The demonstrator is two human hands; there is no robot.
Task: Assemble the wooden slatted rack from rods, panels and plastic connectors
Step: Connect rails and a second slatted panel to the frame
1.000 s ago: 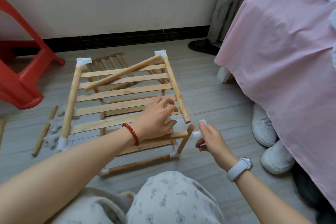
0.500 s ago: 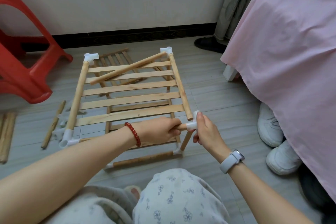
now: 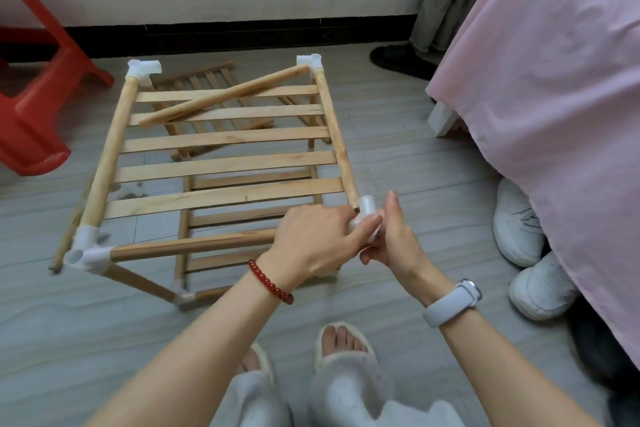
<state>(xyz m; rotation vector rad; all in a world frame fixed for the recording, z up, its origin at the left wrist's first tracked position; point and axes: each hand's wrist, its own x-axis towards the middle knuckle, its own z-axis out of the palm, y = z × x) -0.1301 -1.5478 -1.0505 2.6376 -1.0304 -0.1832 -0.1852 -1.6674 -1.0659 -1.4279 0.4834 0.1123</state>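
Both hands meet at the near right corner of the rack: the left hand curls round the end of the front rod and its fingers reach onto the white corner connector, while the right hand cups that same connector from the other side, thumb raised and fingers wrapped under it. A red bead bracelet sits on the left wrist and a pale watch on the right. Below them two slippered feet stand on the grey floor. The rack stands on the floor just ahead, its upper slatted panel carried between two side rods, with white connectors at the other three top corners, one at near left. A loose rod lies slanted across the far slats. Beyond the rack another slatted panel lies flat on the floor. A red plastic stool stands to the far left, and a pink-covered bed with white shoes beside it fills the right
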